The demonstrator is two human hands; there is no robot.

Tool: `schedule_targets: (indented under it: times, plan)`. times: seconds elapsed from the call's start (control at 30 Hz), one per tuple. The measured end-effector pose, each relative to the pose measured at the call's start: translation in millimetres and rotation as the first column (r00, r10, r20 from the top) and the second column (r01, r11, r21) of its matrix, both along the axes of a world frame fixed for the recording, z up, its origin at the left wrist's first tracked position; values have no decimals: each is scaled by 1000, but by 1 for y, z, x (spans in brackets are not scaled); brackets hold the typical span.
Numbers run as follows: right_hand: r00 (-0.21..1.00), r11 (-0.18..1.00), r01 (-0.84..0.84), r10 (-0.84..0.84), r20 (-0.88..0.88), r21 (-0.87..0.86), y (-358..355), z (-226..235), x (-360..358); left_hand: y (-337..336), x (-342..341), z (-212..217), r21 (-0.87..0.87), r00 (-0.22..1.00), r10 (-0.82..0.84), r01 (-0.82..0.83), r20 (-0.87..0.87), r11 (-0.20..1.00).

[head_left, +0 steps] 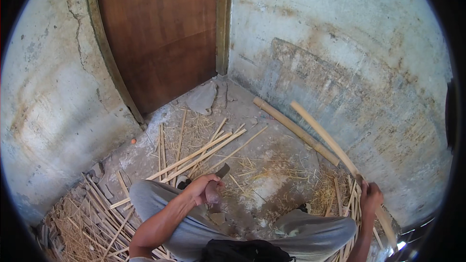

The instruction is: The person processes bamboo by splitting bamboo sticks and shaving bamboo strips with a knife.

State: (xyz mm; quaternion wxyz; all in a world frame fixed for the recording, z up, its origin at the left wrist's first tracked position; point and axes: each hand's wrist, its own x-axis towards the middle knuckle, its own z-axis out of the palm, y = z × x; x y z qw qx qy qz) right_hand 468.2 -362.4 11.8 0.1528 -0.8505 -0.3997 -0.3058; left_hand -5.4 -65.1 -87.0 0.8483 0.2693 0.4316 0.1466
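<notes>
My left hand [203, 188] is closed around a knife [223, 170] above my left shin. Its short dark blade points away from me, up and to the right. Over at the right, my right hand [371, 198] grips a long split bamboo strip [324, 134]. The strip slants from near the wall at its far end down past my right knee, with its lower end behind my hand. Beyond it, a thicker bamboo pole [296, 130] lies on the floor along the right wall.
Pale bamboo strips [206, 153] lie across the floor ahead of my left knee. More strips and shavings [99, 213] are heaped at my left, others by my right knee. A grey cloth-like piece [202, 98] lies near the brown door [160, 34]. Stained walls [340, 19] meet beside the door.
</notes>
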Motion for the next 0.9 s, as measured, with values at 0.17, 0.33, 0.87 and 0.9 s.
schedule_targets:
  times: [0.17,0.33,0.87,0.9]
  plan:
    - [976,975,-190,200,-85,118,81,25,-57,-10,-7,13,199,948,305,-316,85,927]
    - [892,892,-405,434,-129,203,145,12,-97,-7,-6,60,530,910,360,-412,204,741]
    - [578,647,-752,738,-348,123,233,-101,-190,14,17,80,807,947,244,-309,211,504]
    - [579,650,-750,733,-356,119,236,-109,-189,19,12,74,789,949,244,-302,198,535]
